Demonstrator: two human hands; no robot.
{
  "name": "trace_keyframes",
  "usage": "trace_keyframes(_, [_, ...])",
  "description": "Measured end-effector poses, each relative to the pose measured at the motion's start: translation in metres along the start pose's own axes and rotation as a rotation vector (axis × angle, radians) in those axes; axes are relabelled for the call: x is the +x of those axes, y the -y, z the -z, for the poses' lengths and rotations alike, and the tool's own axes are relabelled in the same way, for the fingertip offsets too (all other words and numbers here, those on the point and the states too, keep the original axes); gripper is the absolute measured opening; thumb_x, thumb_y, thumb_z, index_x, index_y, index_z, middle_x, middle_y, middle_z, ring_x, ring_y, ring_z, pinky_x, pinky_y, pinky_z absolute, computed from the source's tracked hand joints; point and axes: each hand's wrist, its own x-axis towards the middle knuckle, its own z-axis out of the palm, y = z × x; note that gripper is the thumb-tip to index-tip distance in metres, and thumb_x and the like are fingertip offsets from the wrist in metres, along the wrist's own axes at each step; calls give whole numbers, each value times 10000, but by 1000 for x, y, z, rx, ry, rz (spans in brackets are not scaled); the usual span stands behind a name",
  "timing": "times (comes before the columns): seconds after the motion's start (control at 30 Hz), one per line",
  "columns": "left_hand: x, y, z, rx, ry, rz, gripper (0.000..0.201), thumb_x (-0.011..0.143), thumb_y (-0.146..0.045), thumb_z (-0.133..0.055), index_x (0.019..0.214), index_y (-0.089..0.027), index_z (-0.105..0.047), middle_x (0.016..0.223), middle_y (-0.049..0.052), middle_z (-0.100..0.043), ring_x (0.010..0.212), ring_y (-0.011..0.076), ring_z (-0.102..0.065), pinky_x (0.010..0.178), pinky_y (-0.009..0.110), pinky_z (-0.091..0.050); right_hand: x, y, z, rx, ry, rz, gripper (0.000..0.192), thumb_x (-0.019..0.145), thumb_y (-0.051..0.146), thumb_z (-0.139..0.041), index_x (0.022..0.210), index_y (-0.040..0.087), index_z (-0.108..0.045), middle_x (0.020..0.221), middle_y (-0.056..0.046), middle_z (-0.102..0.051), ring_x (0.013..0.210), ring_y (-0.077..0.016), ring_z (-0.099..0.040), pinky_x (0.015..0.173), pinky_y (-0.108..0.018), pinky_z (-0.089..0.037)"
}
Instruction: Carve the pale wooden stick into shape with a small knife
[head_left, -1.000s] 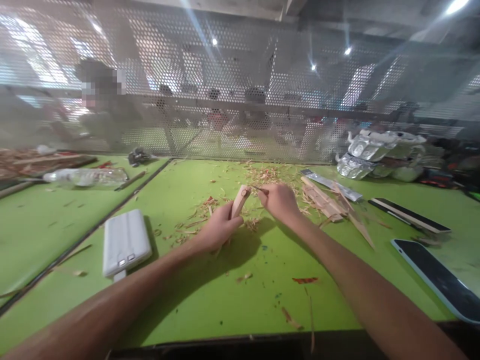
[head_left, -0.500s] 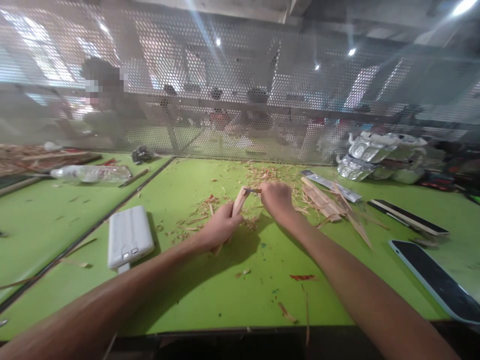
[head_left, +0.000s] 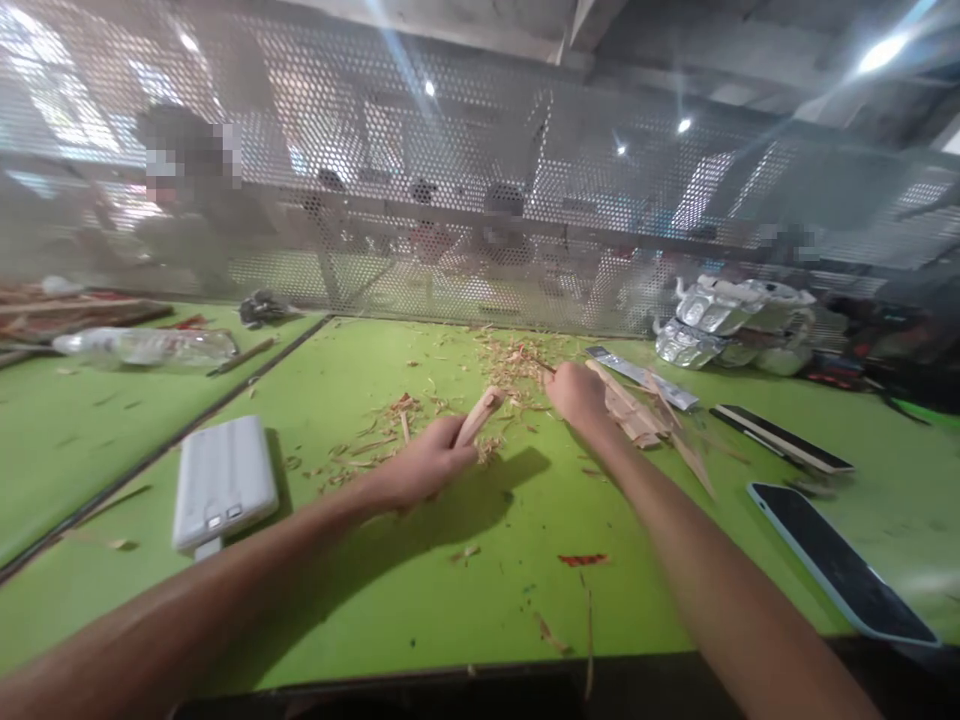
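Observation:
My left hand (head_left: 429, 462) is closed around a pale wooden stick (head_left: 478, 416), whose far end juts up and to the right. To its right, my right hand (head_left: 577, 396) grips a small knife (head_left: 548, 367); only a short dark length of its blade shows beyond the fist, and the handle is hidden in the fingers. Blade and stick are apart. Curled wood shavings (head_left: 517, 365) lie scattered on the green table (head_left: 420, 600) behind and below both hands.
A white power bank (head_left: 225, 480) lies left, beyond it a plastic bottle (head_left: 150, 346). On the right are wood pieces (head_left: 626, 405), a silver ruler-like strip (head_left: 645, 378), a phone (head_left: 840, 565) and foil-like bundles (head_left: 720, 320). A perforated metal screen (head_left: 450, 240) stands behind, people beyond it.
My right hand has moved right with the knife, away from the end of the stick. The stick stays in my left hand. The whole view has shifted slightly.

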Motion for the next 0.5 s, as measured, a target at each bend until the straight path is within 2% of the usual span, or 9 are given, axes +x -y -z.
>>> trace_keyframes(0.13, [6,8,5,-34,-55,-1,91,815,-243,-550,867,-198,-490,617,-49,-486,456,104,-474,408,221,-357,-18,22,13,130,-87,168,359,978,301,-481,935,154,-806,812,-117,-756,773,-209,-688,621,-247,-389])
trace_keyframes(0.27, [8,10,5,-89,-148,25,113,801,-195,-558,839,-212,-452,563,-78,-465,400,91,-463,384,204,-355,-38,39,22,155,-60,359,336,949,206,-488,798,147,-783,666,-48,-690,595,-141,-571,552,-230,-319])
trace_keyframes(0.33, [8,10,4,-107,-177,23,120,798,-184,-567,842,-210,-458,561,-84,-460,385,88,-465,371,199,-360,-43,43,24,120,-37,389,318,948,182,-501,810,146,-785,652,-37,-679,576,-131,-547,548,-230,-308])
trace_keyframes(0.5, [10,13,2,-25,-238,27,104,825,-193,-561,871,-205,-468,613,-72,-473,389,94,-482,347,211,-401,-46,46,23,45,-15,370,255,967,225,-564,902,151,-799,693,-55,-693,644,-162,-605,555,-243,-327])
